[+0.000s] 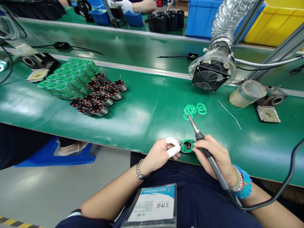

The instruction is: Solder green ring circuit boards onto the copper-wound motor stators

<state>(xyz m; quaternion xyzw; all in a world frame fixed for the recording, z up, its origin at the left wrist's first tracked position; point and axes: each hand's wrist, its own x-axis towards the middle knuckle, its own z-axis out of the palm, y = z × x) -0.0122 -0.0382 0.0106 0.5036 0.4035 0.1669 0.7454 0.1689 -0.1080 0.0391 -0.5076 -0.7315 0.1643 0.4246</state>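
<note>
My left hand (163,151), with white tape on two fingertips, pinches a small round motor part topped by a green circuit ring (186,145) at the near edge of the green bench. My right hand (215,155) touches the same part with its fingertips and grips a soldering iron (201,139), whose tip points up and away toward three loose green rings (194,110) lying on the mat. The iron's black cable (282,186) loops off to the right.
Several copper-wound stators (99,95) and stacked green rings (68,79) stand at the left. A fume extractor fan (210,73) on a foil hose sits at the back right, beside a solder stand (269,107). Another person's gloved hand (123,4) works across the conveyor.
</note>
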